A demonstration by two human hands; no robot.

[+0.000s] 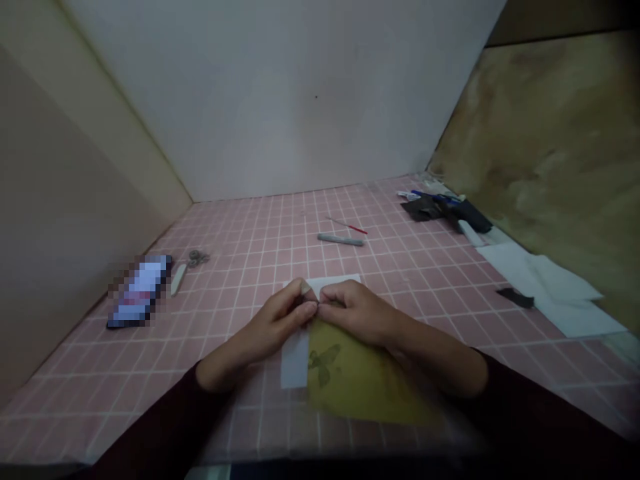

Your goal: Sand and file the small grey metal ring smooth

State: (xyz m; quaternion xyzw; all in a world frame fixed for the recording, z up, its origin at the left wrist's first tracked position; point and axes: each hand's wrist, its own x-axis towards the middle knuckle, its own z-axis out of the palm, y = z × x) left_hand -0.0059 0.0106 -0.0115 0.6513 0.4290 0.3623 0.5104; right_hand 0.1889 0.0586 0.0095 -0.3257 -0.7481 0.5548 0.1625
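Observation:
Both hands meet at the top edge of a yellow sheet (365,380) that bears a dark winged figure near its left side. My left hand (280,317) pinches the sheet's upper left corner, where a small pale folded tip shows between thumb and fingers. Right beside it, my right hand (357,310) is closed on the same edge, its fingertips nearly touching the left ones. Under the yellow sheet and the hands lies a white paper (294,363) on the pink checked table (225,413).
Beyond the hands lie a grey stick (340,239) and a thin red-handled tool (357,229). At left are a phone (143,290), a pale strip (178,279) and a small grey coiled thing (196,257). Dark scraps (423,208) and white sheets (555,287) lie at right.

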